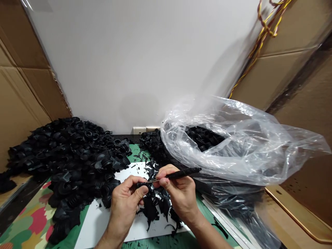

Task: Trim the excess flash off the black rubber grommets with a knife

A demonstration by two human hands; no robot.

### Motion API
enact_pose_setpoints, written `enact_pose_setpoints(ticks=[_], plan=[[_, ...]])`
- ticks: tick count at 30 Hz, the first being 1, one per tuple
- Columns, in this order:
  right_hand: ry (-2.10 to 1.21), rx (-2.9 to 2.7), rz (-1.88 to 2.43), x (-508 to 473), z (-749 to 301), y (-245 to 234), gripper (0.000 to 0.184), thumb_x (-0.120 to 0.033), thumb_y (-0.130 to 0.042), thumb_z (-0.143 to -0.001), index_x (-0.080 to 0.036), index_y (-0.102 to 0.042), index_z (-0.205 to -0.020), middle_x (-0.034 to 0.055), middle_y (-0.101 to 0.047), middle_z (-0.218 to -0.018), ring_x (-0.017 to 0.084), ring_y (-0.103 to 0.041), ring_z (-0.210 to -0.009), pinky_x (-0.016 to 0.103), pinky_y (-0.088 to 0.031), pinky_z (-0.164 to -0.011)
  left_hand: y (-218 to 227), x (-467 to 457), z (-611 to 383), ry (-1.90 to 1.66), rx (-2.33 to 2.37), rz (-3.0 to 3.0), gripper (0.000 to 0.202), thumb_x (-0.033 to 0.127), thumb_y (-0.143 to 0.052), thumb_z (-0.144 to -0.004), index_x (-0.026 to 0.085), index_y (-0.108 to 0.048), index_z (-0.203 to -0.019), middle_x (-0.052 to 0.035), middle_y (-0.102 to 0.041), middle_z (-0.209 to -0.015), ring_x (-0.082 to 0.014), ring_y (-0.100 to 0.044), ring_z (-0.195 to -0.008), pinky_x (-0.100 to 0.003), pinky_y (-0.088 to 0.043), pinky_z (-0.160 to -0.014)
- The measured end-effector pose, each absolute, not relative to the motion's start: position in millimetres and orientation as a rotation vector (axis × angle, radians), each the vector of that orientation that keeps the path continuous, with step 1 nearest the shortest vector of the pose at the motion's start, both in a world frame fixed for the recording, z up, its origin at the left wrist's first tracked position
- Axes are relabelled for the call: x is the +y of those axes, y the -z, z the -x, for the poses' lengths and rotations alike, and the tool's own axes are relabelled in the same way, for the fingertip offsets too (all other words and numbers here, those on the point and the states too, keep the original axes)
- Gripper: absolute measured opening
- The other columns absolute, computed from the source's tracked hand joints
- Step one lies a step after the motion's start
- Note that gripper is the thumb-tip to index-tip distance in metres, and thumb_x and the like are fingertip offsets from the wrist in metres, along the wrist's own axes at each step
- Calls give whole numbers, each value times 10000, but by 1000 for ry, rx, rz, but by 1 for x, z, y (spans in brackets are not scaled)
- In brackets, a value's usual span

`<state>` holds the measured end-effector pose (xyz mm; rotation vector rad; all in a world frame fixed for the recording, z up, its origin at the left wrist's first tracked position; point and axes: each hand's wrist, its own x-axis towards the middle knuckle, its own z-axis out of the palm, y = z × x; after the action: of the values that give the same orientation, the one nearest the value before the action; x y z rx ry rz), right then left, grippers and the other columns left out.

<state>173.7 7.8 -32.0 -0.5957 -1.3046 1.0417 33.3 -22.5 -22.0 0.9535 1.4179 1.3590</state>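
My left hand [127,199] is closed in a pinch on a small black rubber part [143,185], held above the white board [95,221]. My right hand [178,192] grips a slim black-handled knife [181,173]; its thin blade points left and touches the rubber part between my fingers. Both hands hover close together over a scatter of black rubber trimmings [153,207] lying on the board.
A big heap of black ribbed rubber parts [72,155] fills the left side. A clear plastic bag [233,145] holding more such parts stands at the right. Cardboard walls [23,86] flank both sides, and a white wall [142,62] lies behind. Twisted yellow-red wires [261,34] hang at the upper right.
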Motion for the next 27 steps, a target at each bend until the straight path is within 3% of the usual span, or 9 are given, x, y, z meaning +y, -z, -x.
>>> enact_pose_setpoints(ticks=[5, 10, 16, 21, 27], plan=[[-777, -1403, 607, 7, -181, 23, 121, -291, -636, -830, -205, -672, -753, 38, -626, -706, 176, -595, -645, 305, -483, -594, 21, -23, -35, -1343, 1393, -984, 285, 409, -779, -536, 159, -672, -622, 63, -462, -394, -67, -395, -359, -172, -279, -349], [-883, -1044, 725, 22, -199, 17, 164, -346, -696, -778, -193, -654, -734, -3, -634, -634, 130, -598, -498, 270, -496, -540, 26, -24, -33, -1271, 1422, -936, 342, 443, -783, -523, 150, -670, -660, 65, -445, -391, -75, -408, -361, -162, -255, -345], [-1194, -1052, 702, 25, -195, 18, 282, -427, -742, -704, -164, -649, -747, -5, -630, -649, 146, -639, -529, 269, -535, -550, 27, -20, -32, -1338, 1411, -996, 344, 415, -786, -531, 154, -675, -726, 75, -434, -416, -68, -369, -376, -170, -256, -356], [-1333, -1018, 609, 21, -190, 22, 278, -433, -697, -759, -167, -617, -769, -5, -620, -685, 138, -662, -569, 221, -529, -526, 30, -19, -29, -1379, 1399, -1097, 260, 342, -774, -570, 175, -695, -753, 76, -440, -435, -67, -355, -377, -182, -257, -355], [-1385, -1021, 516, 18, -187, 22, 260, -451, -615, -828, -196, -572, -802, -1, -602, -845, 173, -707, -667, 268, -566, -577, 29, -17, -28, -1419, 1412, -1191, 185, 272, -763, -579, 192, -723, -742, 58, -477, -477, -86, -399, -417, -197, -287, -368]])
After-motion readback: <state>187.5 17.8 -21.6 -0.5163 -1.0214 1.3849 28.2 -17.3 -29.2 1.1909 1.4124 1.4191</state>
